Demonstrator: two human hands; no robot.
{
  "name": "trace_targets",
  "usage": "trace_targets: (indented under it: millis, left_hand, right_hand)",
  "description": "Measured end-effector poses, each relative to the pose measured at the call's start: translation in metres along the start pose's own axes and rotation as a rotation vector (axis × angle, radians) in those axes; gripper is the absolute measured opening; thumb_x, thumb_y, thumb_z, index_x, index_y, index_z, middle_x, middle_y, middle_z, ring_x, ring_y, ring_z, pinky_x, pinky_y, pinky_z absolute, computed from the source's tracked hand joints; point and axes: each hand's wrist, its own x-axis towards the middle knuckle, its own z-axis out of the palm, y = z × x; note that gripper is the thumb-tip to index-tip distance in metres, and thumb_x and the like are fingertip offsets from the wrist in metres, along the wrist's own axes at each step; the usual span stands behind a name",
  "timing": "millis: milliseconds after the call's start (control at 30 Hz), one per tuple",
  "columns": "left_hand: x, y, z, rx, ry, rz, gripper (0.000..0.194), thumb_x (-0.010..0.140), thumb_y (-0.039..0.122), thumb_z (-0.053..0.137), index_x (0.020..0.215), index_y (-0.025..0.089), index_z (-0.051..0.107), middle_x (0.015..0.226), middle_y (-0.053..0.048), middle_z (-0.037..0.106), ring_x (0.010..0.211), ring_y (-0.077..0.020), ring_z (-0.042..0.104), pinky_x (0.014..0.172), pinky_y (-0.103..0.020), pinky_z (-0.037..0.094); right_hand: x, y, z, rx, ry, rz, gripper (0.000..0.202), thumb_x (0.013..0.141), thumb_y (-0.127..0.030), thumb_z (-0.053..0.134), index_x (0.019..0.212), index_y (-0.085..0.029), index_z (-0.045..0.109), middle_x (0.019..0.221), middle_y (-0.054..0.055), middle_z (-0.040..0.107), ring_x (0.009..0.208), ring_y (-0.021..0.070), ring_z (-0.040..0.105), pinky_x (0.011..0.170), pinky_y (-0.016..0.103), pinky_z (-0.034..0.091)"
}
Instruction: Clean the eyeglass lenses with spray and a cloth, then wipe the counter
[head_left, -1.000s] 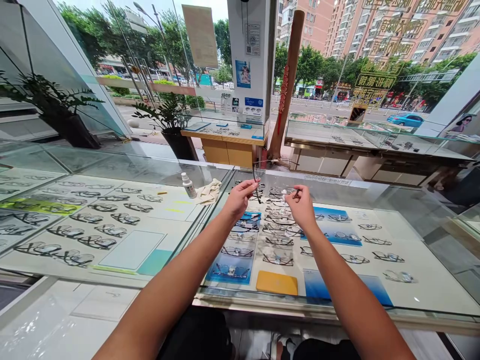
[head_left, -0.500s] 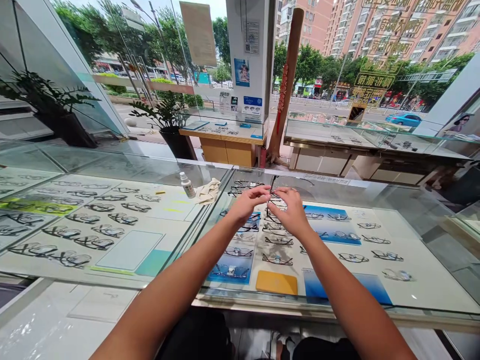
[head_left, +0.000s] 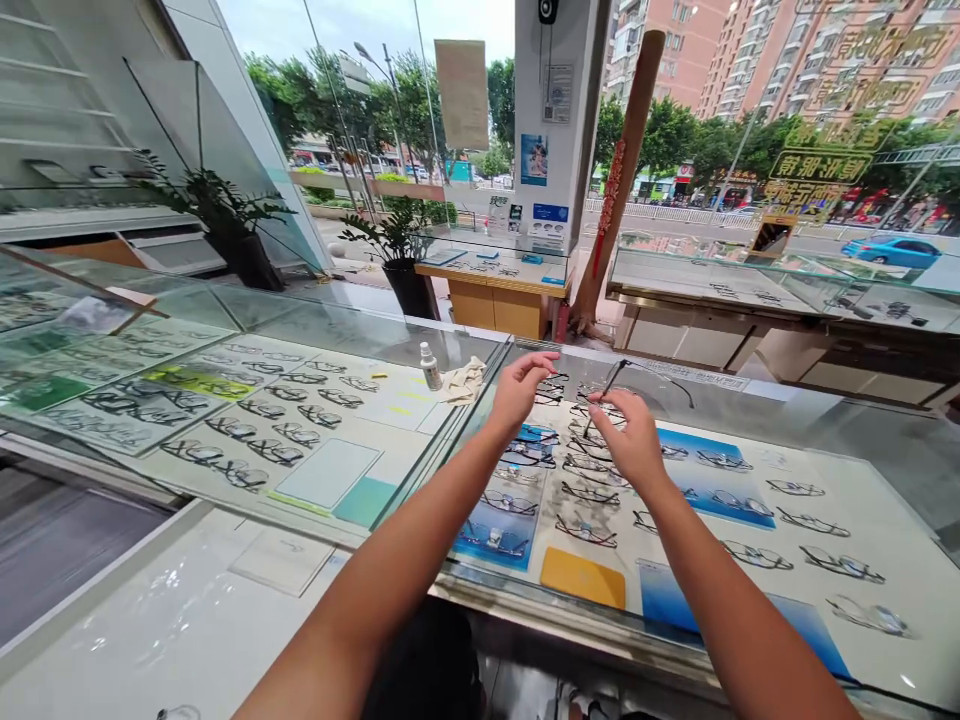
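My right hand (head_left: 628, 430) pinches a pair of dark eyeglasses (head_left: 616, 376) above the glass display counter. One thin temple of the eyeglasses stretches out to the right, beyond the fingers. My left hand (head_left: 519, 388) is raised to the left of them, apart from the eyeglasses, its fingers stretched out and nothing visible in them. Beneath both hands, rows of spectacle frames (head_left: 589, 495) lie under the glass. Left of my left hand, a small white spray bottle (head_left: 430, 368) stands beside a crumpled beige cloth (head_left: 463, 383).
Another glass display case (head_left: 300, 400) with several spectacle frames adjoins on the left. A yellow-orange case (head_left: 583, 577) and blue display cards (head_left: 667, 595) lie under the glass near the front edge. Potted plants (head_left: 409, 285), a wooden post (head_left: 622, 170) and further showcases stand beyond the counter.
My left hand has come away from the eyeglasses, leaving them in my right hand. The view has turned left, so the counter and both hands appear farther right.
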Motion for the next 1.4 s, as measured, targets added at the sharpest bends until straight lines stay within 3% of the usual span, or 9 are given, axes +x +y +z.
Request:
trace_targets:
  millis: [233,400,533,667,833,933,1033,1133,1400]
  left_hand:
    - [0.033,0.001,-0.079,0.364,0.491,0.333,0.025,0.099,0.034,0.049,0.079,0.024,0.06,0.109,-0.007,0.073,0.111,-0.0233,0.062,0.108,-0.036,0.041]
    - [0.043,-0.018,-0.119,0.607,0.86,0.217,0.028,0.108,0.038,0.043,0.089,0.023,0.059,0.107,-0.01,0.067,0.113,-0.0248,0.057,0.109,-0.038,0.039]
    - [0.046,-0.034,-0.127,0.806,1.082,0.071,0.026,0.1,0.031,0.058,0.124,0.02,0.054,0.139,-0.017,0.059,0.133,-0.0291,0.052,0.116,-0.043,0.038]
    - [0.043,-0.052,-0.132,0.854,0.933,-0.243,0.063,0.089,0.029,0.073,0.143,0.022,0.042,0.154,-0.02,0.053,0.145,-0.0378,0.045,0.118,-0.054,0.035]
    - [0.04,-0.058,-0.138,0.792,0.829,-0.308,0.02,0.096,0.018,0.056,0.115,0.021,0.056,0.124,-0.019,0.071,0.133,-0.0392,0.056,0.114,-0.063,0.035]
    - [0.044,-0.047,-0.125,0.737,0.728,-0.192,0.014,0.101,0.028,0.052,0.114,0.023,0.055,0.116,-0.011,0.071,0.118,-0.0289,0.064,0.108,-0.05,0.046]
    - [0.046,-0.032,-0.093,0.48,0.477,-0.017,0.019,0.097,0.038,0.056,0.11,0.025,0.055,0.105,-0.005,0.066,0.091,-0.019,0.065,0.081,-0.032,0.055]
    - [0.036,-0.015,-0.054,0.13,0.183,0.03,0.031,0.081,0.043,0.071,0.098,0.023,0.054,0.087,0.0,0.056,0.071,-0.0145,0.052,0.056,-0.023,0.045]
    - [-0.004,0.019,-0.008,-0.516,-0.533,-0.431,0.075,0.083,0.094,0.04,0.067,0.022,0.047,0.06,0.001,0.035,0.054,-0.0153,0.04,0.04,-0.022,0.022]
  right_hand:
    - [0.003,0.004,-0.008,-0.027,0.054,-0.046,0.028,0.106,-0.044,0.054,0.095,-0.024,0.071,0.105,0.007,0.075,0.103,0.03,0.062,0.095,0.044,0.045]
    - [0.004,0.009,-0.011,-0.028,0.066,-0.005,0.032,0.106,-0.048,0.054,0.094,-0.024,0.072,0.104,0.007,0.075,0.104,0.0301,0.061,0.092,0.042,0.044]
    - [0.005,0.011,-0.013,0.004,0.072,0.059,0.035,0.105,-0.05,0.053,0.099,-0.024,0.076,0.107,0.007,0.076,0.106,0.0304,0.061,0.093,0.041,0.045]
    - [0.005,0.01,-0.014,0.047,0.056,0.108,0.037,0.104,-0.053,0.054,0.101,-0.024,0.078,0.107,0.008,0.076,0.106,0.0309,0.062,0.092,0.041,0.045]
    - [0.006,0.004,-0.015,0.091,0.057,0.129,0.04,0.104,-0.055,0.053,0.102,-0.024,0.078,0.105,0.008,0.074,0.105,0.0305,0.061,0.093,0.041,0.043]
    - [0.005,-0.003,-0.015,0.129,0.093,0.136,0.042,0.105,-0.056,0.051,0.102,-0.023,0.077,0.107,0.008,0.073,0.105,0.0302,0.06,0.094,0.041,0.043]
    - [0.004,-0.012,-0.014,0.198,0.118,0.139,0.042,0.106,-0.056,0.05,0.105,-0.023,0.076,0.11,0.008,0.073,0.103,0.0294,0.061,0.094,0.041,0.043]
    - [0.002,-0.02,-0.013,0.253,0.1,0.112,0.041,0.108,-0.055,0.05,0.107,-0.023,0.076,0.109,0.007,0.072,0.102,0.0283,0.061,0.094,0.04,0.043]
    - [-0.001,-0.026,-0.009,0.276,-0.025,0.063,0.04,0.11,-0.052,0.047,0.104,-0.024,0.076,0.104,0.006,0.071,0.099,0.0274,0.06,0.092,0.039,0.041]
